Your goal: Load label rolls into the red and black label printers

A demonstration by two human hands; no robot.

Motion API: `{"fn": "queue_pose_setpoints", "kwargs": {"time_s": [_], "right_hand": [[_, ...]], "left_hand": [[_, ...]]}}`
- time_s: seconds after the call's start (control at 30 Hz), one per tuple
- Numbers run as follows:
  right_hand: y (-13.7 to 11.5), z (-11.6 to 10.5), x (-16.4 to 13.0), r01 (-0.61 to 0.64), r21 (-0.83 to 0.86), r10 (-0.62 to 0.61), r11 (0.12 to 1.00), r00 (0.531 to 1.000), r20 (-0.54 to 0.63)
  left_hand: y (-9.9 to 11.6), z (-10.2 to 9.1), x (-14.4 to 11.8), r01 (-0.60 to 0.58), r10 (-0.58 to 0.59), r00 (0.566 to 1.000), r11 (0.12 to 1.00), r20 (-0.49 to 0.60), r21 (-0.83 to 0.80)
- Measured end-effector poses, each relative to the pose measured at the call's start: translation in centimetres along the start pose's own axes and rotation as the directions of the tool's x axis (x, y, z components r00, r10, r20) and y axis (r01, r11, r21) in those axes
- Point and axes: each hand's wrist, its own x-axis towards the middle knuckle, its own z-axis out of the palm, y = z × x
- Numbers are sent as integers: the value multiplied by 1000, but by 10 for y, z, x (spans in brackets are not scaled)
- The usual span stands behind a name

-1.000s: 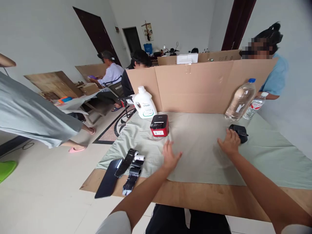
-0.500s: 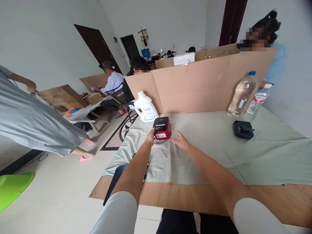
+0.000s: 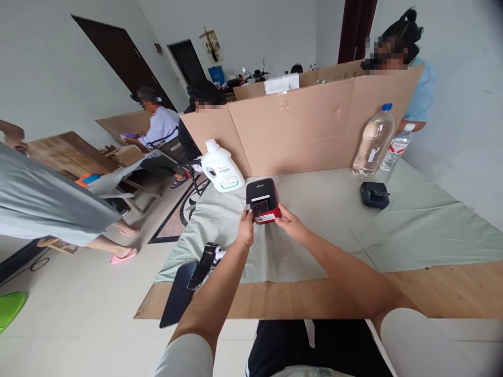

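Observation:
A small red-and-black label printer (image 3: pixel 261 196) is held between my two hands above the pale green cloth. My left hand (image 3: pixel 246 228) grips its left front corner, the fingers partly hidden behind it. On the opposite side, my right hand (image 3: pixel 291 223) has its fingers pressed against the right front corner. Just behind the printer stands a white detergent jug (image 3: pixel 226 173). Below my left hand lie a black patterned strip or roll (image 3: pixel 203 267) and a flat dark panel (image 3: pixel 177 296), partly covered by my forearm.
A cardboard screen (image 3: pixel 291 139) closes off the table's far side. Toward the right are a large clear bottle (image 3: pixel 373 144), a smaller water bottle (image 3: pixel 396 149) and a black device (image 3: pixel 374 195). People sit behind the screen; a person in grey (image 3: pixel 51 193) stands at left.
Both hands have closed in on the label printer's sides; my right hand was apart from it before. The printer now appears tilted and larger. The whole view has shifted.

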Motion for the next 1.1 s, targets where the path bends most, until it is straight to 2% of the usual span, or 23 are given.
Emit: {"fn": "queue_pose_setpoints", "kwargs": {"time_s": [0.1,0.2,0.33,0.5,0.57,0.63,0.77,0.83,0.9,1.0,1.1], "right_hand": [[-12,-49,-42,-56,59,55,997,998,17],[-20,-83,-89,-82,73,81,994,997,5],[-19,-100,-146,-138,59,143,989,986,-84],[-16,-103,-182,-198,70,206,978,970,-133],[-16,-105,-186,-212,77,220,974,966,-132],[-16,-105,-186,-233,79,243,969,958,-154],[-15,-101,-171,-272,142,304,952,896,-324],[-15,-93,-158,-250,161,295,955,864,-407],[-15,-81,-146,-212,125,246,969,855,-456],[-12,-63,-138,-177,7,154,984,840,-520],[-5,-50,-142,-145,-88,71,985,825,-561]], "left_hand": [[-5,30,-39,-51,48,994,998,93,25],[-16,55,-80,-37,18,987,993,163,115],[-37,69,-126,-31,-23,975,970,221,240],[-50,69,-160,-185,66,950,907,307,377],[-50,68,-164,-181,70,951,916,302,358],[-51,67,-164,-126,37,956,947,291,295],[-53,65,-151,46,-94,967,979,235,199],[-52,64,-142,120,-142,973,985,183,126],[-48,63,-132,150,-155,973,988,170,43],[-39,62,-120,139,-129,954,990,270,-18],[-33,61,-112,158,-132,911,987,390,-36]]}}
